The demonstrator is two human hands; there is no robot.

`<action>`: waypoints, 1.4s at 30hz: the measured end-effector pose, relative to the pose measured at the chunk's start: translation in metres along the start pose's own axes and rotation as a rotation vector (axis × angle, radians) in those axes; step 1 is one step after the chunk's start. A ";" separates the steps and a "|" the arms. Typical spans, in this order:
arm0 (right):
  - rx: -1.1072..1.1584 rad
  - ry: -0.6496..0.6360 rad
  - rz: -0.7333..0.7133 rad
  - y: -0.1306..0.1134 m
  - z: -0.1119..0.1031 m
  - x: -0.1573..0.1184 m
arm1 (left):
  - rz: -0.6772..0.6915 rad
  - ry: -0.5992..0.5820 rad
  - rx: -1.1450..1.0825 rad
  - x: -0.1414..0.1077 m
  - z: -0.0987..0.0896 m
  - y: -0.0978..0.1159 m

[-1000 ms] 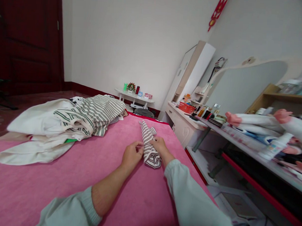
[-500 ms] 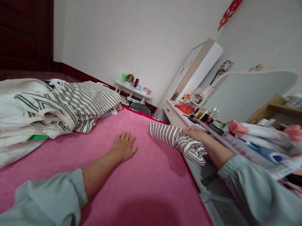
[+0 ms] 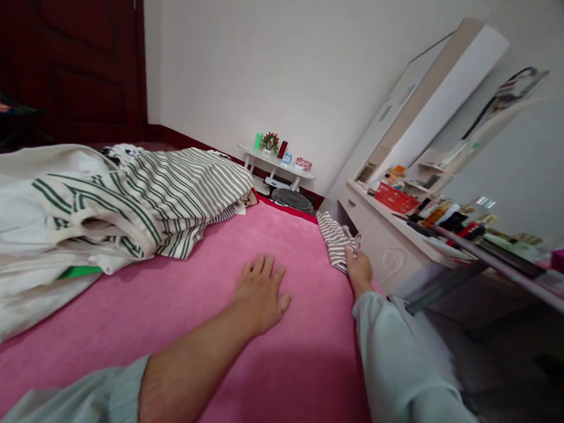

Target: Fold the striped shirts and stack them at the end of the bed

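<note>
My left hand [image 3: 260, 293] lies flat with fingers spread on the pink bed cover [image 3: 275, 373], holding nothing. At the bed's right edge, my right hand [image 3: 360, 271] has its fingers closed on the near end of a folded brown-and-white striped garment [image 3: 333, 235]. That garment lies along the far right part of the cover, close to the dresser. To the left is a heap of clothes, with a green-and-white striped shirt [image 3: 180, 185] over white cloth [image 3: 15, 225].
A white dresser [image 3: 388, 238] stands to the right, carrying a red basket [image 3: 395, 198] and bottles. Beyond the bed's far edge are a low white shelf [image 3: 275, 161] and a round dark object [image 3: 292, 200]. A dark red door [image 3: 92, 60] is at the back left.
My right hand has moved forward with the brown-striped garment and lowered it to the bed's far right edge. My left hand remains flat on the cover. The camera view has shifted.
</note>
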State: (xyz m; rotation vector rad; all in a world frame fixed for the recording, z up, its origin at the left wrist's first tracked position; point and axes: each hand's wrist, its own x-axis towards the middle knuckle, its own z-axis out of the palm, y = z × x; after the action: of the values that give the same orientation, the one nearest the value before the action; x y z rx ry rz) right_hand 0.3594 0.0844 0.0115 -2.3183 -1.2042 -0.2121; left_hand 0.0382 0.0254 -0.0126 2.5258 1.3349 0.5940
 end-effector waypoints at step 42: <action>0.001 0.265 0.365 0.017 0.004 -0.034 | -0.001 0.021 -0.010 0.000 -0.006 -0.001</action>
State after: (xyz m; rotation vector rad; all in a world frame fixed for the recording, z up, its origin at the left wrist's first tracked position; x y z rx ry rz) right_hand 0.3526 0.0535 -0.0104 -2.3688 -0.6411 -0.3715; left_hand 0.0352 0.0261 -0.0072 2.5180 1.3364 0.6277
